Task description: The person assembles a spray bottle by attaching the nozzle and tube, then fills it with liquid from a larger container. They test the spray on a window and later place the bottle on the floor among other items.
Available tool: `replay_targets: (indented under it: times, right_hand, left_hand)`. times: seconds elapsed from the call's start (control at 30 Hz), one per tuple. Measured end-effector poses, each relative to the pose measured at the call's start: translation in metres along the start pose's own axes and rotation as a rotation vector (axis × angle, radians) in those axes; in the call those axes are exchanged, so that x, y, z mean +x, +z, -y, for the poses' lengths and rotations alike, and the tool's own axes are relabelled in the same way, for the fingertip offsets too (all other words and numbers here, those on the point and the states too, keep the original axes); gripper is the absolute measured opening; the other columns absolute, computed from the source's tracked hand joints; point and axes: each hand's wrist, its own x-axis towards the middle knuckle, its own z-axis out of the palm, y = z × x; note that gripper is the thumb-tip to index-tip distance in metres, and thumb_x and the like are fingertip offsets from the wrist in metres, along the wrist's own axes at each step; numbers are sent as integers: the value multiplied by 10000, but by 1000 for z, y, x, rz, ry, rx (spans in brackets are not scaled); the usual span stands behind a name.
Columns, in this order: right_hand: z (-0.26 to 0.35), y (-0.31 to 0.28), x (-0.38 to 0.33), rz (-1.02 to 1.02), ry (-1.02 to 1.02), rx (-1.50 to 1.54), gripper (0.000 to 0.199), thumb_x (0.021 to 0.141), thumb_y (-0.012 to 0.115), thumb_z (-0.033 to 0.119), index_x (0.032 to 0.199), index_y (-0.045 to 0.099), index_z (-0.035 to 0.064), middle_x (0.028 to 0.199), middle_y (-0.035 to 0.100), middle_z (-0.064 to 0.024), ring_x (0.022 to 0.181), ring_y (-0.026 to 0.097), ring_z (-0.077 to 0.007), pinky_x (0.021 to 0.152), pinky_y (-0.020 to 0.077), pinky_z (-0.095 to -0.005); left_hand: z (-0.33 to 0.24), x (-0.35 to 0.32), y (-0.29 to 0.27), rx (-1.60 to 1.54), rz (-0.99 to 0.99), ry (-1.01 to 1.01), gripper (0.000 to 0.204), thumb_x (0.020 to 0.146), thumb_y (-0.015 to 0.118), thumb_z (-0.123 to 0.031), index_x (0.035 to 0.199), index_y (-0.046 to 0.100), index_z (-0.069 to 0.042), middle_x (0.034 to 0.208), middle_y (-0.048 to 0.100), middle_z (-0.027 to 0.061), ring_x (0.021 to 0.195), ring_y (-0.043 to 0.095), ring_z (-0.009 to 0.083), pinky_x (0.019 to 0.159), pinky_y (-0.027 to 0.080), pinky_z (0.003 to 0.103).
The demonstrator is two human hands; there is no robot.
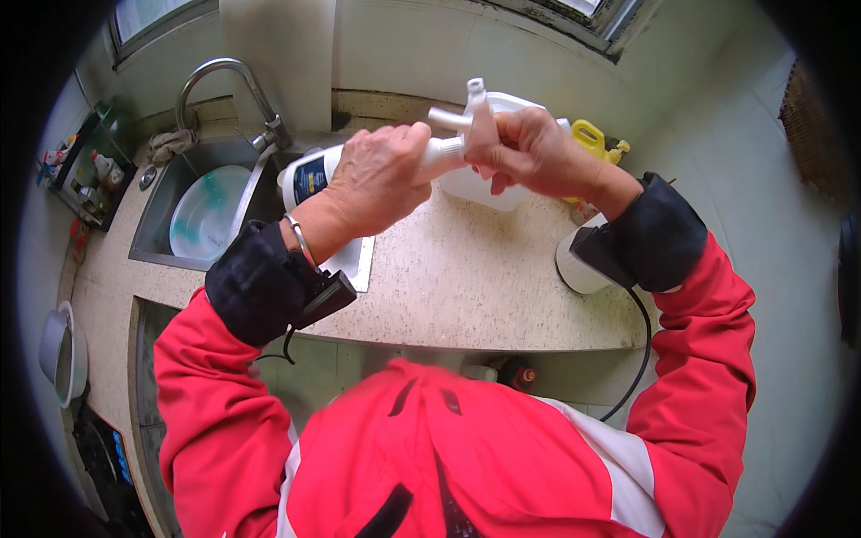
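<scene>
Above the counter, a white spray bottle (329, 163) with a dark blue label is held tipped on its side, its base toward the sink. My left hand (384, 163) is wrapped round the body near the neck. At the other end, my right hand (531, 148) is closed on the white trigger sprayer (482, 117), next to the ribbed collar. My right fingers partly hide the sprayer, so I cannot tell how tightly it sits on the neck. Behind my right hand stands a translucent white jug (489, 190), partly covered.
At left is a metal sink (148, 235) with a white-and-green basin (211, 211) and a curved faucet (229, 65). A yellow bottle (588, 136) stands at the back right, and a white container (581, 269) beneath my right wrist. A rack of bottles (90, 184) is far left.
</scene>
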Motion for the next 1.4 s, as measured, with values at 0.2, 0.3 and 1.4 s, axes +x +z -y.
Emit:
replay_targets:
  times: [0.2,0.3,1.4]
  right_hand:
    - [-3,-5,10,-7,404,337,546,897,640,460,1042,654,-66,854,711,-159,628,710,-195,556,574,-262]
    - [-5,-20,14,-360,12,-227,514,861,701,387,1132,631,-44,904,709,-175,727,716,-226,606,581,-292]
    - [-14,-20,22,-162,-473,-596,194,849,720,158,1000,679,43,864,700,-115,735,684,-226,683,560,-336]
  left_hand:
    - [6,7,-1,83,-19,-2,185,753,680,-103,841,534,-31,761,637,152,727,653,324,661,507,413]
    - [10,15,-13,-159,125,-167,268,715,701,-128,909,558,-11,829,658,168,805,668,346,729,529,415]
    - [7,32,2,-257,229,-123,294,759,645,-165,985,571,6,865,665,195,818,668,358,762,520,452]
